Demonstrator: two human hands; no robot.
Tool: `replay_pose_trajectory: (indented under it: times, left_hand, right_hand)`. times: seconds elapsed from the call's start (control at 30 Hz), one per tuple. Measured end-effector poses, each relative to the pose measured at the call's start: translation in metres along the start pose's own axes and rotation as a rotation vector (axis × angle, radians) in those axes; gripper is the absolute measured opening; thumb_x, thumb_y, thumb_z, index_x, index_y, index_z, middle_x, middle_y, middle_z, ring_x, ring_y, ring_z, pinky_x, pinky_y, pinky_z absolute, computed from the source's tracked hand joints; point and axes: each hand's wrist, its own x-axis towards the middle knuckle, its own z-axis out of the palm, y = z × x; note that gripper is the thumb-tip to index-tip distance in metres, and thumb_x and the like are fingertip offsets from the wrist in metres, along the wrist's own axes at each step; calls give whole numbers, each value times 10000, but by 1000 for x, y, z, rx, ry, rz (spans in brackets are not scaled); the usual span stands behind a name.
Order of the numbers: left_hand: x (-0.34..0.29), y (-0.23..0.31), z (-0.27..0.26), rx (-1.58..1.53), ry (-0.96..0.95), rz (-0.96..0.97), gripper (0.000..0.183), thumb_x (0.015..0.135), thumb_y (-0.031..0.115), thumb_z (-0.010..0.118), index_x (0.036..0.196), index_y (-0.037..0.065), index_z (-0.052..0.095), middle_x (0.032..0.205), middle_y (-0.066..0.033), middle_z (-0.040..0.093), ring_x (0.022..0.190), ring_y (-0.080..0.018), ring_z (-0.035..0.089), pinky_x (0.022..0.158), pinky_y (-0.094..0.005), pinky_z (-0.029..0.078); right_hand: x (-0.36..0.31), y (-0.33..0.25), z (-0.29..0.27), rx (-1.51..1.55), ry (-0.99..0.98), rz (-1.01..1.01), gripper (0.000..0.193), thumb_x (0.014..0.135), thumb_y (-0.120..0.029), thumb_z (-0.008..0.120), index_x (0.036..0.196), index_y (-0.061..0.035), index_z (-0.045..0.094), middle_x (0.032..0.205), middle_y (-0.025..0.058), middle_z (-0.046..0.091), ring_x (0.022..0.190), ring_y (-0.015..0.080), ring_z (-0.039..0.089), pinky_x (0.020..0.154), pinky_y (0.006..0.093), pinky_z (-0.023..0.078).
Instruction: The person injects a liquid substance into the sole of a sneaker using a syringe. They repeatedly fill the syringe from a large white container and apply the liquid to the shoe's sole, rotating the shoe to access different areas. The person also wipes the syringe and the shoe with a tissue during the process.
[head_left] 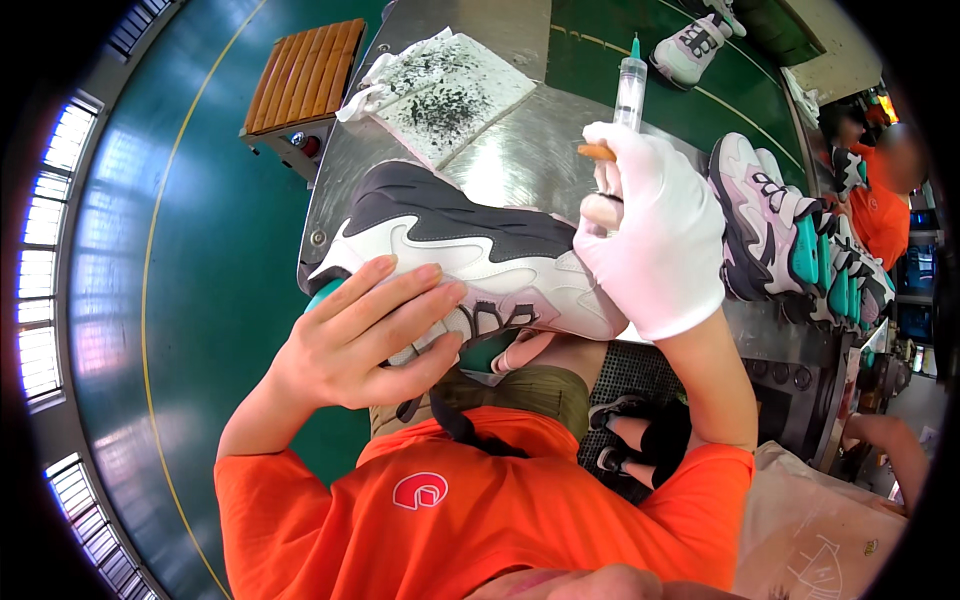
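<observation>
The white, pale-lavender and dark grey shoe (500, 260) is at the near edge of the metal desk (560, 125), its toe to my right, its dark sole turned away from me and its laces toward me; I cannot tell whether it rests on the metal or is held just above. My bare left grip (370, 330) is closed on the heel half, fingers spread across the side and thumb by the laces. My white-gloved right grip (655, 235) is curled around a clear syringe (630, 95), its green tip pointing up and away from me; the glove overlaps the toe end, though I cannot tell whether it touches. Beyond the shoe lies a white cloth (440, 95) covered in black specks. To the right stands a row of similar shoes (765, 215), with teal pieces inside some of them. Farther off, a slatted wooden stool (305, 75) stands left of the desk on the green floor (210, 260), and a person in orange (880, 225) is at the far right.
</observation>
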Motion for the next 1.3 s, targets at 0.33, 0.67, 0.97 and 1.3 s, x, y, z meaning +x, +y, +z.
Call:
replay_pose_trajectory:
  times: [0.33,0.67,0.97,1.3]
  left_hand:
    - [5,4,-1,1,-15,-42,284,713,97,756,920,155,571,1050,-117,701,993,-300,674,888,-433,542]
    - [11,-9,0,-51,-71,-10,291,731,114,750,941,145,551,1007,-117,704,954,-304,684,872,-452,552]
    - [9,-6,-1,-43,-92,-59,269,775,132,725,973,155,545,1013,-105,703,969,-300,683,888,-455,551]
    - [10,-5,-2,-41,-105,-62,249,793,146,716,974,163,547,1015,-99,702,971,-296,684,905,-451,544]
  right_hand:
    - [-85,13,-36,335,150,528,482,718,58,668,1172,-57,551,903,58,600,797,137,590,745,259,488]
    - [-132,49,-58,934,-62,960,414,728,53,620,1140,19,592,811,56,596,742,137,608,737,260,500]
    - [-111,60,-39,1856,-133,425,627,649,-183,712,1127,166,506,821,231,613,696,317,653,688,372,533]
    - [-95,53,-47,1685,-271,613,649,587,-175,708,1107,177,543,739,201,632,653,249,628,645,310,521]
